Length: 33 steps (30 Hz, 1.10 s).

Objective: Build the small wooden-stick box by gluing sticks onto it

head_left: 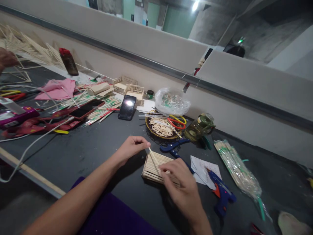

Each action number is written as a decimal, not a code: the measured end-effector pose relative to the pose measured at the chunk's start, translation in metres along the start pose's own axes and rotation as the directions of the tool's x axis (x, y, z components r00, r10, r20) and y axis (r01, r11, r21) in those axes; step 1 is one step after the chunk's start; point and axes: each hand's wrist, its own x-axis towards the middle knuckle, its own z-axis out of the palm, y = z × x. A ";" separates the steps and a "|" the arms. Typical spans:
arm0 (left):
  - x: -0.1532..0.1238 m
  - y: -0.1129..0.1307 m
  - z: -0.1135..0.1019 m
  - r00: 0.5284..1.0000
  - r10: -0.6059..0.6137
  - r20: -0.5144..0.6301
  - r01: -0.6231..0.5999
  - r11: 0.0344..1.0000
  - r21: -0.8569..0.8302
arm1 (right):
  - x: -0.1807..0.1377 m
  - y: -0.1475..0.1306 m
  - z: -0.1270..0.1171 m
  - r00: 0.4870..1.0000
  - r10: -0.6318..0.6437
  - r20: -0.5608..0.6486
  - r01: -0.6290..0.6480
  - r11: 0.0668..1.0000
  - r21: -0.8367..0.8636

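Note:
A thin pale wooden stick point(154, 157) slants between my two hands. Its far end is pinched in the fingertips of my left hand point(133, 147), while my right hand point(179, 179) grips the near end, with the fingers partly hiding it. Just under the stick lies a flat panel of sticks point(149, 167) set side by side, with a dark gap near its front edge. My right hand covers part of that panel; whether it touches the panel I cannot tell.
Behind the panel are blue pliers point(171, 148) and a basket point(149, 130) of short stick pieces with scissors point(176, 122). To the right lie a blue glue gun point(222, 195), paper point(201, 163) and bagged chopsticks point(237, 169). Phones and cables lie left. Another person's hand point(7, 58) shows far left.

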 end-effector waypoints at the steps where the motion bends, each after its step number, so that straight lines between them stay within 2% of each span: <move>1: -0.001 0.002 -0.002 1.000 0.003 0.006 -0.003 1.000 0.002 | -0.001 0.006 -0.006 0.994 0.079 -0.078 -0.079 0.997 0.002; 4: -0.004 0.005 -0.002 0.998 0.064 0.009 -0.064 0.997 0.033 | -0.003 0.025 -0.017 0.936 0.285 -0.208 -0.285 0.958 0.030; 8: -0.003 0.002 0.006 0.977 0.212 -0.018 -0.206 0.965 0.161 | -0.002 0.044 -0.020 0.891 0.397 -0.219 -0.392 0.917 0.072; 13: -0.001 -0.005 0.012 0.947 0.320 0.037 -0.313 0.887 0.339 | 0.001 0.058 -0.017 0.912 0.329 -0.245 -0.351 0.935 -0.050; 19: -0.001 -0.008 0.013 0.931 0.361 0.054 -0.350 0.839 0.417 | 0.003 0.069 -0.010 0.923 0.290 -0.254 -0.326 0.939 -0.110; 23: 0.001 -0.009 0.012 0.936 0.350 0.046 -0.337 0.846 0.414 | 0.002 0.072 -0.008 0.917 0.335 -0.216 -0.351 0.936 -0.038; 25: 0.002 -0.009 0.011 0.955 0.292 0.046 -0.289 0.891 0.349 | 0.002 0.072 -0.008 0.898 0.403 -0.179 -0.401 0.915 0.048; 29: 0.003 -0.012 0.011 0.992 0.105 0.068 -0.114 0.982 0.151 | 0.001 0.070 -0.013 0.873 0.480 -0.088 -0.457 0.867 0.198; 33: 0.004 -0.015 0.013 0.991 0.070 0.116 -0.079 0.994 0.081 | -0.003 0.069 -0.021 0.865 0.500 -0.043 -0.471 0.838 0.274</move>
